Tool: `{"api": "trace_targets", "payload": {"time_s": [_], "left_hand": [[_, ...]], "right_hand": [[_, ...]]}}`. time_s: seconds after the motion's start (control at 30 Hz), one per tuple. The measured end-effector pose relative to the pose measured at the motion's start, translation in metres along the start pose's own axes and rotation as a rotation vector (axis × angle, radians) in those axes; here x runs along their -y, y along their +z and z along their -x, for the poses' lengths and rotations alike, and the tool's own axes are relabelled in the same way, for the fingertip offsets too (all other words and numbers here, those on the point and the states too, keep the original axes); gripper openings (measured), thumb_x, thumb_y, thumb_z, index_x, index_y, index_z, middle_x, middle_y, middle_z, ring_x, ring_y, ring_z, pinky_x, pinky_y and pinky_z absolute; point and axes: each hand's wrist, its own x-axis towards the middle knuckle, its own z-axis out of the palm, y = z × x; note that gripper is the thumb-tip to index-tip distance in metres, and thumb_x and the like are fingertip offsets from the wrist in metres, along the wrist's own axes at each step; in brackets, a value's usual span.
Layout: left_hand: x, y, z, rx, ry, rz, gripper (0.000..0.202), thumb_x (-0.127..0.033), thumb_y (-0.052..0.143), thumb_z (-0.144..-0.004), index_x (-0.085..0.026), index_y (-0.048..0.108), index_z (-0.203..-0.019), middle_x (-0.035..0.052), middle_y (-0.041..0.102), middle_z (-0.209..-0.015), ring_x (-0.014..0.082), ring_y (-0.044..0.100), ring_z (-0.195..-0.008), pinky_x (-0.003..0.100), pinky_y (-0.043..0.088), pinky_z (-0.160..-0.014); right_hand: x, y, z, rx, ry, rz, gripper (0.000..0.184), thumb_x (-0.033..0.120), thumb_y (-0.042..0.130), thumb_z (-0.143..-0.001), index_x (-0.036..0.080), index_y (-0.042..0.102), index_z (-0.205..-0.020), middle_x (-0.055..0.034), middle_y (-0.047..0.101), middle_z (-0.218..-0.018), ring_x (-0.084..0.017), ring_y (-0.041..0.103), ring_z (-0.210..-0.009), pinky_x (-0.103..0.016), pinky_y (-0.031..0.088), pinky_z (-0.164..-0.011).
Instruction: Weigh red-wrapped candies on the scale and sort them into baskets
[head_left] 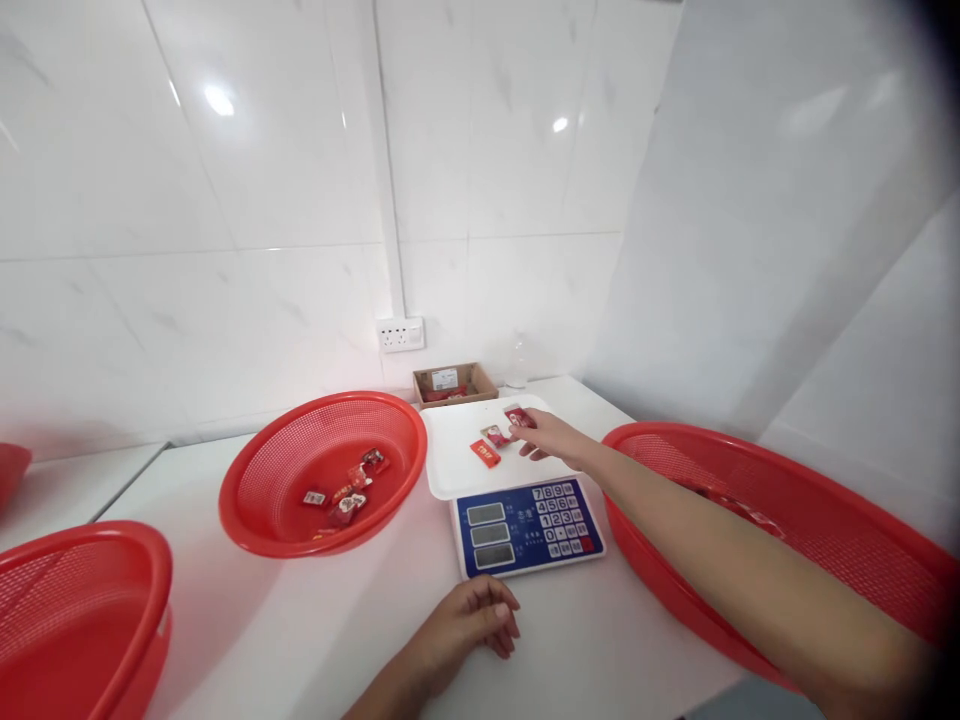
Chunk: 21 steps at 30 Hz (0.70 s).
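My right hand [551,438] is over the white weighing tray [454,470], its fingers closed on a small dark-red wrapped packet [517,415]. Just left of those fingertips, a red-and-white packet [495,436] and a flat bright-red packet [485,453] with yellow lettering lie on the tray. Under the tray's front edge is the digital scale [525,525], with a blue keypad panel and three grey displays. My left hand [476,622] rests by the scale's front edge on the white table, fingers loosely bent and apart, holding nothing.
A red mesh basket [259,480] left of the scale holds several small packets. Another red basket [142,600] stands at the lower left. My right forearm crosses a large red basket [847,500] with packets inside. Behind the tray is a cardboard box [480,380] near the wall.
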Motion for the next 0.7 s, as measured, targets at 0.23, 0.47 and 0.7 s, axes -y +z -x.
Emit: {"api": "trace_targets", "payload": {"time_s": [0.23, 0.47, 0.7], "left_hand": [[-0.009, 0.006, 0.003, -0.027, -0.029, -0.006, 0.037, -0.042, 0.07, -0.066, -0.011, 0.057, -0.084, 0.0034, 0.059, -0.068, 0.0118, 0.055, -0.058, 0.025, 0.04, -0.059], [-0.011, 0.006, 0.003, -0.02, -0.041, -0.025, 0.039, -0.041, 0.069, -0.065, -0.011, 0.056, -0.084, 0.0029, 0.059, -0.069, 0.0113, 0.055, -0.058, 0.025, 0.04, -0.059], [-0.009, 0.005, 0.002, -0.01, -0.032, -0.022, 0.038, -0.04, 0.07, -0.066, -0.01, 0.056, -0.085, 0.0035, 0.059, -0.069, 0.0114, 0.055, -0.058, 0.025, 0.04, -0.06]], "right_hand": [[-0.007, 0.007, -0.003, -0.133, -0.161, 0.397, 0.025, 0.024, 0.045, -0.085, 0.02, 0.056, -0.108, -0.0087, 0.063, -0.108, -0.021, 0.059, -0.095, -0.035, 0.045, -0.082], [-0.017, 0.003, 0.007, -0.016, -0.207, 0.665, 0.049, 0.023, 0.054, -0.079, 0.015, 0.049, -0.127, -0.0126, 0.04, -0.138, -0.026, 0.035, -0.127, -0.034, 0.026, -0.105], [-0.019, 0.023, 0.008, 0.168, -0.175, 0.783, 0.07, 0.048, 0.038, -0.086, 0.017, 0.014, -0.144, -0.014, 0.015, -0.15, -0.034, 0.006, -0.136, -0.047, 0.016, -0.107]]}}
